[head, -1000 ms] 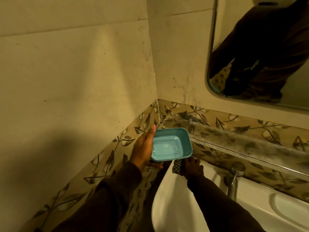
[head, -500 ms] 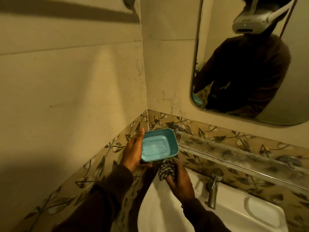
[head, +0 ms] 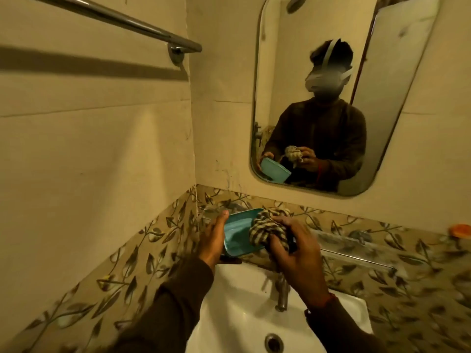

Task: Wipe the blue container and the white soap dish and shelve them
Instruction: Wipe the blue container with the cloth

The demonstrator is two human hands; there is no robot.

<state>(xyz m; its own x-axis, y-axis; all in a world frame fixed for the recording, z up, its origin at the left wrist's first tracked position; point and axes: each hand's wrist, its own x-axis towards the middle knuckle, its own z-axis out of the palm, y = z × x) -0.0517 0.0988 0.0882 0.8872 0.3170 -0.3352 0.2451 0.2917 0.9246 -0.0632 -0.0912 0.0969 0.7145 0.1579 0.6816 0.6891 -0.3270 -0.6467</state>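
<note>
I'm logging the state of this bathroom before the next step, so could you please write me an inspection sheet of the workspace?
Surface: white ceramic washbasin with a metal tap; a glass shelf runs along the leaf-patterned tile border.
Job's things: blue rectangular plastic container held tilted above the basin; white soap dish not seen.
Clutter: a small orange object at the far right, too blurred to identify.
Hands: left hand grips the container's edge; right hand presses a bunched checked cloth into it.
Cables: nothing seen.
Surroundings: wall mirror above, metal towel rail on the left wall.
</note>
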